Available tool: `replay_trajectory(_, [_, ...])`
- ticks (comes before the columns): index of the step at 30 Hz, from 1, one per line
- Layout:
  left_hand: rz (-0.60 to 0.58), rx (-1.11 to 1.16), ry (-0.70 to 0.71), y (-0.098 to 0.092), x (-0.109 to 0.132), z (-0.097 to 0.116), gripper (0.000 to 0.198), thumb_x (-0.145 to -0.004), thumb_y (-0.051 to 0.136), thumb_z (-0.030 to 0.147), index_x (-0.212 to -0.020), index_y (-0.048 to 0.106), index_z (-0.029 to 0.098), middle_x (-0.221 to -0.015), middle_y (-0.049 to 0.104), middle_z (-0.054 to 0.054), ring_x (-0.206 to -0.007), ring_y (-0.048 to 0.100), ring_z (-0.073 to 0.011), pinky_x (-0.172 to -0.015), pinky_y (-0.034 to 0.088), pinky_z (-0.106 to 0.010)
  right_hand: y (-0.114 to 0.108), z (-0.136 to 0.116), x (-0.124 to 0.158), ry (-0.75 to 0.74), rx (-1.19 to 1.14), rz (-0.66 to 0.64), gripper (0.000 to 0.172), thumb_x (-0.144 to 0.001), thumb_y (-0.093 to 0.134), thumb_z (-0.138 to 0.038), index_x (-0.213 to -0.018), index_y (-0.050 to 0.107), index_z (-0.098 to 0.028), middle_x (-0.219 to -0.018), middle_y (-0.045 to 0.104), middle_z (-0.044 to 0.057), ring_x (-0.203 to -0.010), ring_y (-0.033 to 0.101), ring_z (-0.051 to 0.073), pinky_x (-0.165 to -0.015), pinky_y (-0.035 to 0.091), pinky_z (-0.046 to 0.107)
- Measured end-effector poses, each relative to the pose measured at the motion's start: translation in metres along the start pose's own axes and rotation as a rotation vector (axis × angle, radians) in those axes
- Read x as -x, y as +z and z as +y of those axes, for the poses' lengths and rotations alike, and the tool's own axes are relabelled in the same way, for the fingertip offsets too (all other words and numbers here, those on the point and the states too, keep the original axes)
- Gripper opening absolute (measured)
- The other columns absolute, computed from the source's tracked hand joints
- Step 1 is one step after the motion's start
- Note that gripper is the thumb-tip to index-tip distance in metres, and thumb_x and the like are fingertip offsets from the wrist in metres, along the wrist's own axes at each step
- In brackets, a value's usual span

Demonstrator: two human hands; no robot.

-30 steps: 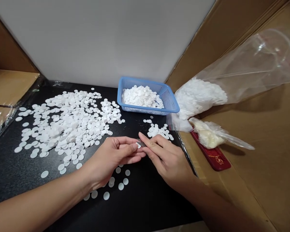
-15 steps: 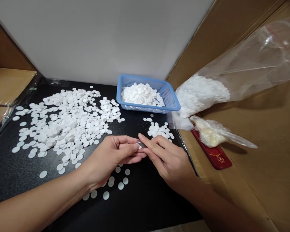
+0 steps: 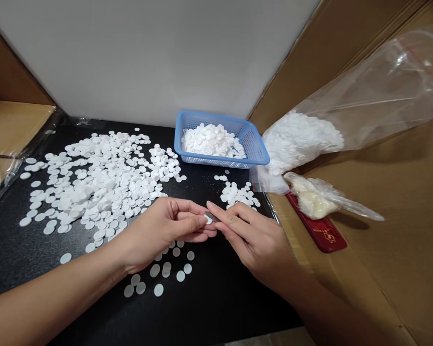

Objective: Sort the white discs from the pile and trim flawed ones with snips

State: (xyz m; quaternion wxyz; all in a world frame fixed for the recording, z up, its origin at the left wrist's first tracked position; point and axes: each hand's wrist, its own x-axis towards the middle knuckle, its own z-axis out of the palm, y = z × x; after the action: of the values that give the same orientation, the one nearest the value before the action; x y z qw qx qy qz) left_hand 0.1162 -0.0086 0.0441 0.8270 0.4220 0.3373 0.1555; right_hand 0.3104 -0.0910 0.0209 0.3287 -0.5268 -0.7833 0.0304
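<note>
Between the thumb and fingers of my left hand [image 3: 173, 221] is a small white disc [image 3: 208, 220], pinched at its edge. My right hand [image 3: 254, 235] grips a thin grey metal blade [image 3: 212, 216], which lies against the disc's edge. Most of the blade is hidden by my fingers. Beyond my left hand spreads a large heap of similar white discs [image 3: 101, 187]. Past my right fingers lies a smaller pile of discs [image 3: 238, 194]. Several loose discs [image 3: 159, 290] rest on the black tabletop [image 3: 216, 298] below my hands.
A blue plastic basket [image 3: 250, 149] holding white discs stands against the pale wall. To its right leans a clear plastic bag [image 3: 303, 139] full of white pieces. A knotted bag with yellowish contents [image 3: 315, 204] rests on a red case [image 3: 328, 238]. Cardboard [image 3: 393, 202] flanks the table.
My left hand has shifted slightly up and left, uncovering more loose discs below it. More of the disc and blade shows between my fingers. The piles and basket have stayed put.
</note>
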Motion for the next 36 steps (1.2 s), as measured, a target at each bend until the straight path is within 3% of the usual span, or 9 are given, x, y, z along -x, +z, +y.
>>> replay_trajectory(4, [-0.011, -0.050, -0.008, -0.002, 0.000, 0.002, 0.018, -0.082, 0.080, 0.032, -0.087, 0.079, 0.015, -0.091, 0.080, -0.006, -0.083, 0.074, -0.0101, -0.081, 0.058, -0.015, -0.003, 0.000, 0.000, -0.003, 0.004, -0.031, 0.035, -0.101, 0.051, -0.018, -0.132, 0.066, -0.019, -0.079, 0.065, 0.003, -0.070, 0.062, 0.012, -0.063, 0.053, 0.023])
replay_trajectory(10, [0.032, -0.075, 0.001, -0.002, 0.001, 0.006, 0.020, -0.082, 0.080, 0.033, -0.090, 0.079, 0.016, -0.089, 0.080, -0.005, -0.084, 0.073, -0.0100, -0.080, 0.057, -0.014, 0.000, 0.003, -0.002, 0.087, -0.052, 0.057, 0.034, -0.103, 0.049, -0.021, -0.132, 0.066, -0.020, -0.081, 0.064, 0.003, -0.069, 0.062, 0.013, -0.064, 0.053, 0.024])
replay_trajectory(15, [0.023, -0.113, 0.011, -0.003, 0.001, 0.007, 0.020, -0.083, 0.079, 0.034, -0.088, 0.079, 0.015, -0.087, 0.079, -0.005, -0.081, 0.072, -0.0089, -0.078, 0.057, -0.013, 0.003, -0.001, 0.000, 0.064, -0.113, 0.012, 0.033, -0.103, 0.049, -0.022, -0.133, 0.065, -0.020, -0.083, 0.065, 0.003, -0.069, 0.062, 0.012, -0.062, 0.053, 0.023])
replay_trajectory(28, [0.010, -0.165, 0.005, -0.003, 0.002, 0.008, 0.018, -0.082, 0.079, 0.032, -0.089, 0.078, 0.015, -0.083, 0.078, -0.005, -0.076, 0.071, -0.0108, -0.080, 0.058, -0.021, 0.000, -0.003, -0.001, -0.003, -0.002, -0.007, 0.032, -0.102, 0.051, -0.018, -0.129, 0.068, -0.016, -0.076, 0.063, 0.003, -0.067, 0.059, 0.012, -0.060, 0.051, 0.024])
replay_trajectory(36, [-0.021, -0.171, -0.016, -0.002, 0.002, 0.012, 0.013, -0.085, 0.076, 0.027, -0.086, 0.076, 0.014, -0.082, 0.079, -0.005, -0.075, 0.073, -0.0123, -0.081, 0.059, -0.023, -0.002, -0.001, -0.001, 0.008, -0.028, -0.021, 0.034, -0.101, 0.050, -0.017, -0.129, 0.068, -0.022, -0.078, 0.065, 0.003, -0.069, 0.062, 0.013, -0.061, 0.051, 0.023])
